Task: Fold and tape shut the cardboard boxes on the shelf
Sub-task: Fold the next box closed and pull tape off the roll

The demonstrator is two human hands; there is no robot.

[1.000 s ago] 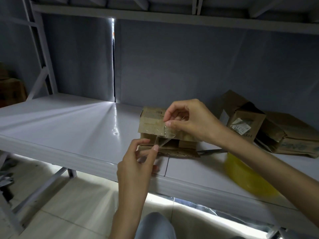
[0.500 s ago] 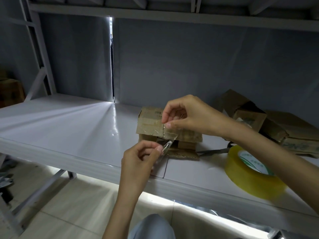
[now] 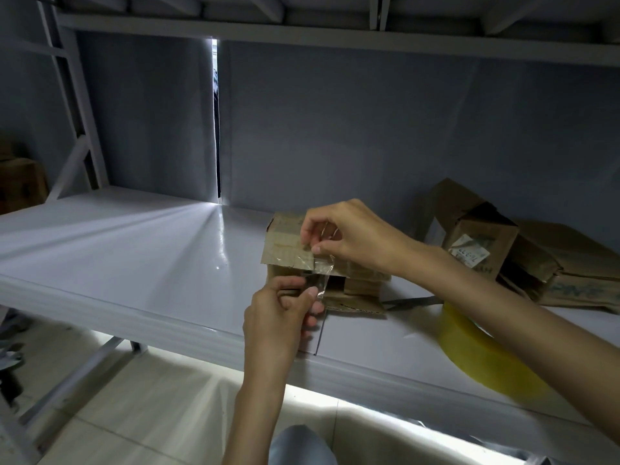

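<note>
A small cardboard box (image 3: 292,245) sits on the white shelf (image 3: 134,256), just right of the frame's centre, its top flaps folded down and a lower flap (image 3: 355,305) lying flat on the shelf toward the camera. A strip of clear tape (image 3: 322,268) runs from the box's top over its near edge and down the front.

The right hand (image 3: 349,236) comes in from the lower right and rests over the top of the box; the grip of its thumb and forefinger is pressed together on the upper end of the tape at the box's top edge. The left hand (image 3: 278,313) rises from the bottom centre, just in front of the box; its thumb and curled fingers pinch the lower end of the tape, which looks crinkled between the two hands.

A yellow roll of tape (image 3: 476,350), blurred, lies on the shelf at the right, partly behind the right forearm. A dark slim tool (image 3: 412,301), too unclear to identify, lies on the shelf between the box and the roll. Two more cardboard boxes stand against the back wall at the right: an open box (image 3: 476,229) with a white label, and a flattened box (image 3: 577,276) touching it on the far right.
</note>
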